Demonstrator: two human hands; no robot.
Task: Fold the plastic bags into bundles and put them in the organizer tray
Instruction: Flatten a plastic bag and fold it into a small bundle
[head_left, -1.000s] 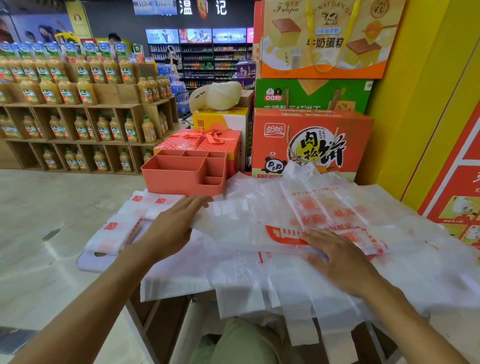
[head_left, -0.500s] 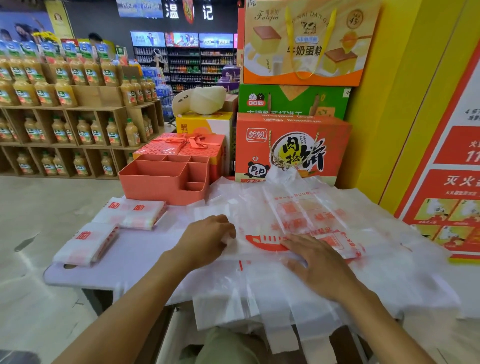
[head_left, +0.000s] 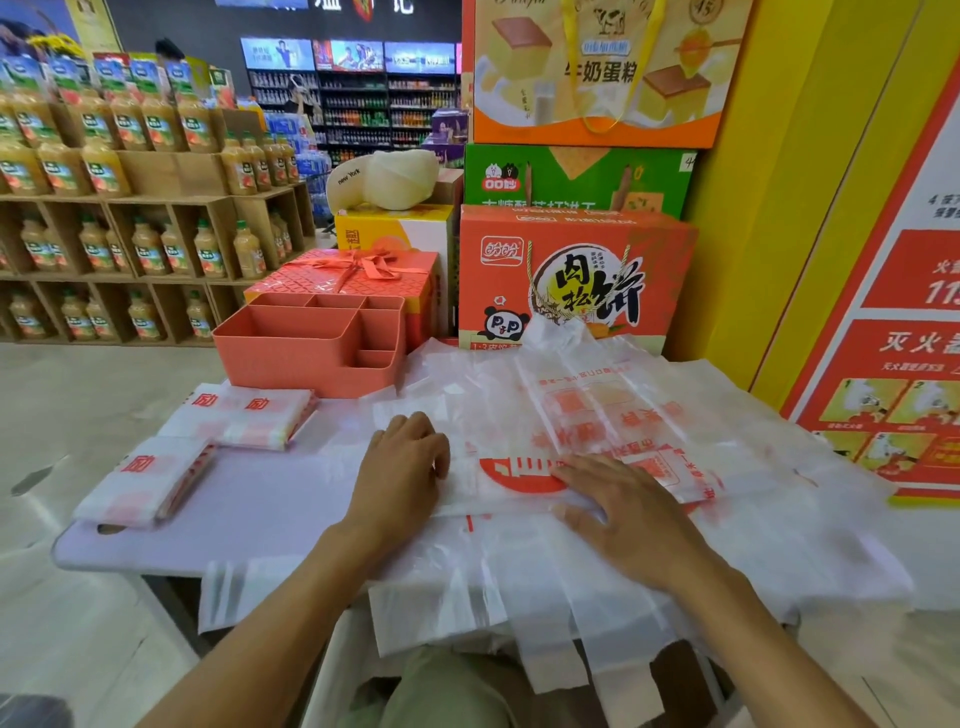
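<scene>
top bag mid-table on loose pile | left hand fingers curled on its left end, likely to fold it over | right hand flat, pinning the crease | bundles left; organizer tray far left, unfilled

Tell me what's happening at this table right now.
A person is folding plastic bags at a white table. The left hand curls its fingers around the left edge of the top plastic bag, while the right hand presses it flat on the spread-out pile of bags. Two folded bundles lie on the table's left side. The coral organizer tray stands behind them, and no bundle shows in it yet.
</scene>
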